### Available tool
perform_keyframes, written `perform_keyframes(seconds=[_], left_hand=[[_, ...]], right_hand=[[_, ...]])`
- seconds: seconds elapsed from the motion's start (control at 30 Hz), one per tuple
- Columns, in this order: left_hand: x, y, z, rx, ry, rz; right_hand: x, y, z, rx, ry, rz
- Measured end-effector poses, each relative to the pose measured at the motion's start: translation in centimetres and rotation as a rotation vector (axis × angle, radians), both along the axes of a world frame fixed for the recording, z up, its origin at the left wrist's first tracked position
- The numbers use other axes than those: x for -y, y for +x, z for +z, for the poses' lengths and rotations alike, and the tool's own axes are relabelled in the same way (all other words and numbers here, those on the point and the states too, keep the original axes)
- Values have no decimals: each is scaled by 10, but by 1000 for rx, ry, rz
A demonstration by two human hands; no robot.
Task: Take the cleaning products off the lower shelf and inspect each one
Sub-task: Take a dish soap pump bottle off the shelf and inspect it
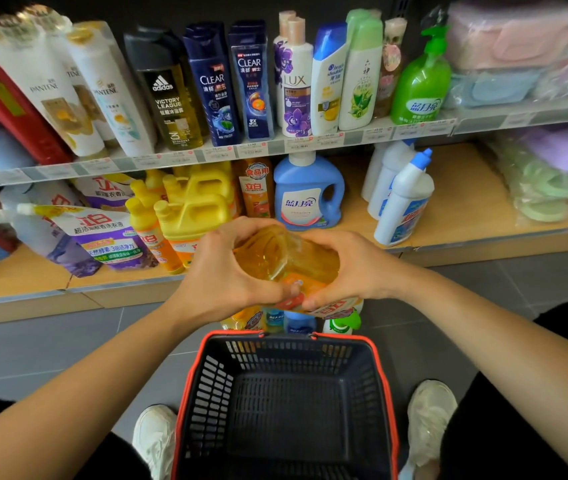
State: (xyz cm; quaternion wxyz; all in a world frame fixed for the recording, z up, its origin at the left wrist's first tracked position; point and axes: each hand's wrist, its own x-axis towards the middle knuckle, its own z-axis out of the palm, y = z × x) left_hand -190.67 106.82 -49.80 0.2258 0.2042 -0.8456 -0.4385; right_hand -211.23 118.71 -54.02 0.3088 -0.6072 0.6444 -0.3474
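Observation:
I hold a clear bottle of amber-yellow detergent (282, 258) tilted in front of the lower shelf (466, 188), its base toward the shelf. My left hand (222, 271) grips its left side and my right hand (352, 268) grips its right side, thumbs on the orange label. Behind it on the lower shelf stand yellow jugs (192, 206), an orange bottle (256, 188), a blue detergent jug (307, 192), white bottles with blue caps (402, 199) and purple refill pouches (102, 237).
A black basket with a red rim (286, 407) sits on the grey floor between my white shoes. Several small bottles (296, 320) stand on the floor just behind it. The upper shelf (241, 150) carries shampoo and soap bottles. Packed sponges lie at the right.

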Motion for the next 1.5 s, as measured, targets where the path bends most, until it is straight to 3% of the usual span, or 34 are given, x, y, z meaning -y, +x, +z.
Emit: perform_keyframes(seconds=[0.07, 0.27, 0.4, 0.53, 0.73, 0.83, 0.93, 1.27, 1.5], left_hand=[[0, 1, 1, -12, -24, -45], [-6, 3, -10, -107, -372, -105], [-11, 4, -18, -220, -442, -104], [-6, 6, -13, -244, -368, -55], [9, 8, -7, -196, -94, 169], [18, 3, -7, -61, 200, 113], [20, -1, -11, -61, 434, 13], [20, -1, -12, -166, 466, 67], [7, 2, -11, -109, 178, -222]], right_hand=[[0, 1, 1, 38, -17, -47], [-1, 3, -5, 125, -69, -183], [-1, 8, -6, 134, -87, -262], [0, 10, -6, 152, -102, -285], [0, 11, -6, 157, -107, -264], [0, 13, -6, 144, -114, -231], [0, 15, -6, 145, -117, -210], [-3, 13, -6, 268, -139, -202], [-1, 12, -7, 301, -169, -280]])
